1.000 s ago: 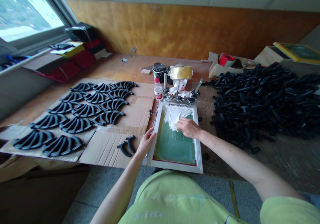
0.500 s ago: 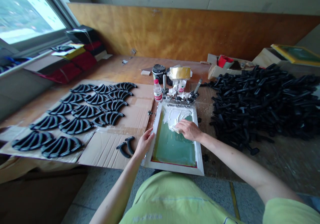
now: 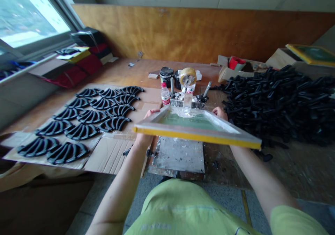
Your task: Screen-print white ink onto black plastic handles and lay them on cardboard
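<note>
The screen printing frame is tilted up, its yellow-edged near side raised above a metal base plate. My left hand is at the frame's left side, closed on its edge, with the palm partly hidden behind it. At the right side, my right hand also grips the frame edge, its lower part covered by the frame. White ink lies at the far end of the green mesh. A squeegee stands upright there, touched by neither hand.
Black curved handles lie in fanned rows on cardboard at left. A large heap of black handles covers the right side. Behind the frame stand a clamp, a red-capped bottle, ink pots and a tape roll.
The frame has gone from flat to tilted up, uncovering the base plate. My right hand has left the squeegee for the frame's right side. My left hand has moved farther forward.
</note>
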`<state>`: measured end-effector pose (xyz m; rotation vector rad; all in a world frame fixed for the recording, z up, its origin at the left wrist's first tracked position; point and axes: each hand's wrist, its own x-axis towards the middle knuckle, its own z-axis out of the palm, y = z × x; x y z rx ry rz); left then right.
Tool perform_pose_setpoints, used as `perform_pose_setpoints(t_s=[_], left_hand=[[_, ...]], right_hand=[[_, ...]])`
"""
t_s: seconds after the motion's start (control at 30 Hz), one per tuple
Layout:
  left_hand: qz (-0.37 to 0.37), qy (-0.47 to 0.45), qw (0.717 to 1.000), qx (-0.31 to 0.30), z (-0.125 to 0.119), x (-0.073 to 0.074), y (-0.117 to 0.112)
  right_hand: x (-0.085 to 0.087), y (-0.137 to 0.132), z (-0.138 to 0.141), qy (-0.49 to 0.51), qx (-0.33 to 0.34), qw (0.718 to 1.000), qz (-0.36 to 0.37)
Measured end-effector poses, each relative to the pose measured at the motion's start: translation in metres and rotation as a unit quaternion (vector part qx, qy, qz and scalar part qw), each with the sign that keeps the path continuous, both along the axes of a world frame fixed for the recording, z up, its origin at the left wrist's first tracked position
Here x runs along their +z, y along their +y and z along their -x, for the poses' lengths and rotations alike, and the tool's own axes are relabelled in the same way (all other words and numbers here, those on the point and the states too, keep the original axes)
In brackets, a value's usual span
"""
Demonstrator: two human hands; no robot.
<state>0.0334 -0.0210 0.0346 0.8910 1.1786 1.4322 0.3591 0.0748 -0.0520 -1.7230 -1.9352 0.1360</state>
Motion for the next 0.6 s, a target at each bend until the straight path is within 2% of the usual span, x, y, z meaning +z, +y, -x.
perform_pose_setpoints(t_s=[0.1, 0.17, 0.23, 0.3, 0.37, 0.43, 0.47, 0.5, 0.53, 0.57, 0.6], left_hand=[[-0.005, -0.067, 0.998, -0.016, -0.009, 0.009, 0.021], [0.014, -0.088, 0.996, -0.001, -0.016, -0.001, 0.021], [0.074, -0.1, 0.992, -0.003, -0.026, -0.023, 0.007], [0.19, -0.11, 0.973, -0.065, -0.04, -0.051, -0.016], [0.286, -0.125, 0.942, -0.121, -0.053, -0.077, -0.042], [0.324, -0.146, 0.928, -0.109, -0.055, -0.095, -0.063], [0.329, -0.152, 0.928, -0.086, -0.05, -0.102, -0.072], [0.332, -0.149, 0.929, -0.06, -0.039, -0.107, -0.079], [0.336, -0.138, 0.931, -0.03, -0.022, -0.113, -0.086], [0.343, -0.116, 0.932, 0.002, -0.001, -0.119, -0.093], [0.351, -0.087, 0.931, 0.046, 0.023, -0.126, -0.101]], right_hand=[[-0.032, -0.032, 0.015, -0.016, 0.116, 0.993, 0.025], [-0.044, -0.047, 0.034, -0.034, 0.185, 0.981, 0.041], [-0.046, -0.06, 0.053, -0.045, 0.209, 0.975, 0.057], [-0.039, -0.076, 0.073, -0.032, 0.193, 0.979, 0.055], [-0.031, -0.097, 0.092, -0.017, 0.228, 0.973, 0.032], [-0.028, -0.114, 0.103, -0.015, 0.329, 0.944, 0.013], [-0.029, -0.119, 0.103, -0.016, 0.372, 0.928, 0.012], [-0.032, -0.118, 0.096, -0.017, 0.386, 0.922, 0.02], [-0.037, -0.114, 0.083, -0.022, 0.36, 0.932, 0.033], [-0.042, -0.106, 0.064, -0.033, 0.296, 0.953, 0.052], [-0.049, -0.095, 0.039, -0.05, 0.194, 0.977, 0.075]])
